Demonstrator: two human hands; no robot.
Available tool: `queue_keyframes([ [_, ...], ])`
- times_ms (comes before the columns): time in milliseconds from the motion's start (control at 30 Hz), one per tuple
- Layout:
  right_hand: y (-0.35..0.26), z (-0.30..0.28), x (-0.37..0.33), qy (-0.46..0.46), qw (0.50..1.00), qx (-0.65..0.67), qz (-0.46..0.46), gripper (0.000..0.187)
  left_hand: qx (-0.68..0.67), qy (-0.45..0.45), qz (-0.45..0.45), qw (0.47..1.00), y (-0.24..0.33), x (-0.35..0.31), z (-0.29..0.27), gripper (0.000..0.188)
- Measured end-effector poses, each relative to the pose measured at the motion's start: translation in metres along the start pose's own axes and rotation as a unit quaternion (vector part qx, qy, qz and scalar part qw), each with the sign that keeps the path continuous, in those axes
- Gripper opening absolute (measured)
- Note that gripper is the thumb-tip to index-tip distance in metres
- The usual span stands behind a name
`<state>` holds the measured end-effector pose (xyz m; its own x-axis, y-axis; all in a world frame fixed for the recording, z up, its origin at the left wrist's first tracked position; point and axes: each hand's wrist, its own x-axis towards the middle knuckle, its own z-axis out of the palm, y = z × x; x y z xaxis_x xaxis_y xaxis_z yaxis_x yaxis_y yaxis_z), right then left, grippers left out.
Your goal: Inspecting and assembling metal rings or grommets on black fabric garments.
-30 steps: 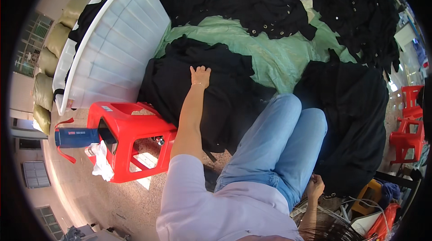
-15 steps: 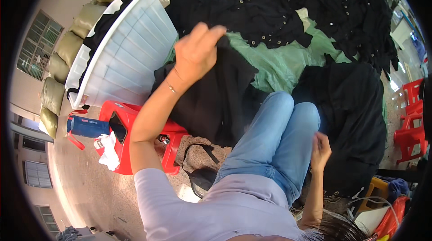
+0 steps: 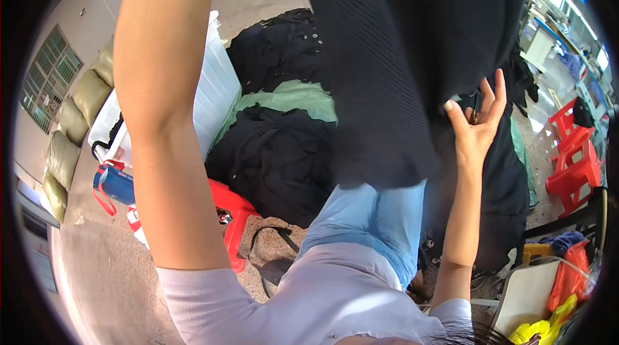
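Note:
A black knitted garment (image 3: 380, 80) with a ribbed pattern hangs in front of me from the top edge, its lower end over my knees. My left arm reaches up past the frame, so that hand is out of sight; what it grips cannot be seen. Beside the garment's right edge is my right hand (image 3: 477, 126), thumb and fingers spread around a small, slim dark tool (image 3: 476, 111) lodged between them. The tool's kind is unclear. Whether the thumb touches the cloth is hard to tell.
Heaps of black garments (image 3: 277, 158) lie on green sheeting (image 3: 293, 97). At left stand a white bin (image 3: 219, 87), a red stool (image 3: 235, 216) and a blue bottle (image 3: 115, 184). Red stools (image 3: 570, 174) are at right. A dark bag (image 3: 277, 271) lies on the floor.
A black garment is now raised in front of me. My left arm has gone up out of the frame; my right hand has risen from beside my knee to the garment's edge.

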<state>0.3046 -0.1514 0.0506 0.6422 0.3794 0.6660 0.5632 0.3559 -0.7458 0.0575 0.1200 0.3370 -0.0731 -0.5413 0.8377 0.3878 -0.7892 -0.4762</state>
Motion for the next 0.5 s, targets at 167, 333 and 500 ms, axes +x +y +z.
queue_keyframes([
  [167,0.01,-0.049,-0.056,0.074,0.973,-0.176,-0.128,0.027,-0.066,-0.049,-0.249,0.965,0.0,-0.078,0.013,0.024],
  [333,0.036,-0.111,-0.22,-0.16,0.916,-0.365,0.032,0.041,-0.23,-0.249,-0.474,0.813,0.202,-0.251,-0.095,0.047],
  [500,0.027,-0.159,-0.286,-0.163,0.907,-0.341,0.184,0.021,-0.171,-0.385,-0.717,0.555,0.344,-0.42,-0.231,0.045],
])
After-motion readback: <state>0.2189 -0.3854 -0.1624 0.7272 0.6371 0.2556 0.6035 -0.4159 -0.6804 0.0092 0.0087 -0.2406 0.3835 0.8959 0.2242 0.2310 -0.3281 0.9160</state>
